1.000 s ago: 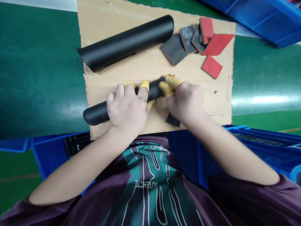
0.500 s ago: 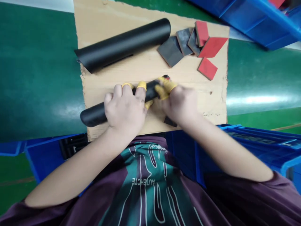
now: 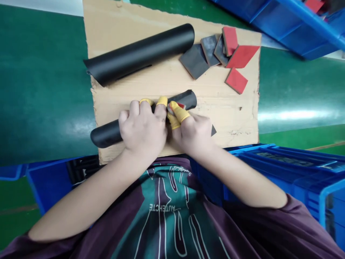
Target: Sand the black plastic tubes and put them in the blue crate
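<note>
A glossy green surface (image 3: 40, 90) spreads across the view, with blue plastic crates at the near edge (image 3: 280, 169) and the far right corner (image 3: 285, 25). A sheet of torn-edged cardboard (image 3: 161, 77) lies on it, just in front of the person's maroon printed shirt (image 3: 161, 219).

On the cardboard, towards the far side, lies a curled black sheet (image 3: 140, 54), well apart from the hands. Beside its end is a loose stack of dark grey pads (image 3: 194, 61) and red-faced pads (image 3: 242, 56), with one red pad (image 3: 236, 81) lying slightly apart.

A rolled black sheet (image 3: 107, 136) lies across the near part of the cardboard, held in both hands. The left hand (image 3: 141, 129) is clamped around its middle, and the right hand (image 3: 191, 135) is clamped at the end nearest the fingertips, close against the left. Yellow finger cots (image 3: 179, 111) cover several fingertips. A small red-and-grey piece (image 3: 175, 107) shows at the seam of the roll, beside the right thumb. A dark pointed corner (image 3: 213, 131) pokes out just beyond the right hand
</note>
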{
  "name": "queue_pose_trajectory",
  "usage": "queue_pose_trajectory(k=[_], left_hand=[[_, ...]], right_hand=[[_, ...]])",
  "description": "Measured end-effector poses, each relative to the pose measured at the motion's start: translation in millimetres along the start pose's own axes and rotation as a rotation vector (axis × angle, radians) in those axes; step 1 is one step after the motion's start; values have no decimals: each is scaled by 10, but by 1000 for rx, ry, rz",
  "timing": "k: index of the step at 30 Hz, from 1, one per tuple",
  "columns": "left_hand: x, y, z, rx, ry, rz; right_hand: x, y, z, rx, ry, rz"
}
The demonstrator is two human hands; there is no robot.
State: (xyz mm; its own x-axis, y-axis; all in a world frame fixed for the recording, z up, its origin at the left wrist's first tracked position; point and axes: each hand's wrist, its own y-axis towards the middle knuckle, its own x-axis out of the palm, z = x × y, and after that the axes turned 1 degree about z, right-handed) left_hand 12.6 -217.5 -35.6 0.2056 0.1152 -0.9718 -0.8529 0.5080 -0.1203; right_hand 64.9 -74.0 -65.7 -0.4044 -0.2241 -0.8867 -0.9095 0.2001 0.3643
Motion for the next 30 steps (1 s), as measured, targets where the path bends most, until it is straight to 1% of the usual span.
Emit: queue_pose_trajectory(k=[2, 4, 6, 10, 13, 15, 18, 19, 21, 23, 26, 28, 30], left_hand=[[-6, 7, 3, -6, -3, -5], [-11, 10, 4, -4, -9, -7], [-13, 10, 3, -8, -15, -10], [-11, 2, 2, -28, -34, -4], [-5, 0, 5, -35, -44, -6], [-2, 5, 4, -34, -45, -8], [-7, 15, 2, -44, -47, 6], [-11, 17, 2, -47, -49, 4], [-23, 19, 2, -50, -52, -18], [-35, 23, 2, -45, -44, -40], [-51, 34, -1, -36, -9, -31], [-66, 47, -2, -35, 16, -28], [-87, 64, -1, -35, 30, -49]], right_hand=[[-8, -11, -8, 4, -18, -10], [-12, -27, -8, 56, -31, 37], [-11, -47, -13, 66, -18, 57], [-8, -43, 17, 54, -33, 10], [-4, -39, 40, 101, -18, 60], [5, -55, 29, 88, 21, 36], [9, -63, 21, 63, 54, -52], [8, -61, 25, 71, 61, -52], [5, -57, 34, 109, 64, -9], [4, -51, 38, 99, 67, 10], [-3, -5, 73, 60, 60, -54], [-7, 35, 107, 99, 44, -74], [0, 48, 113, 142, 26, -55]])
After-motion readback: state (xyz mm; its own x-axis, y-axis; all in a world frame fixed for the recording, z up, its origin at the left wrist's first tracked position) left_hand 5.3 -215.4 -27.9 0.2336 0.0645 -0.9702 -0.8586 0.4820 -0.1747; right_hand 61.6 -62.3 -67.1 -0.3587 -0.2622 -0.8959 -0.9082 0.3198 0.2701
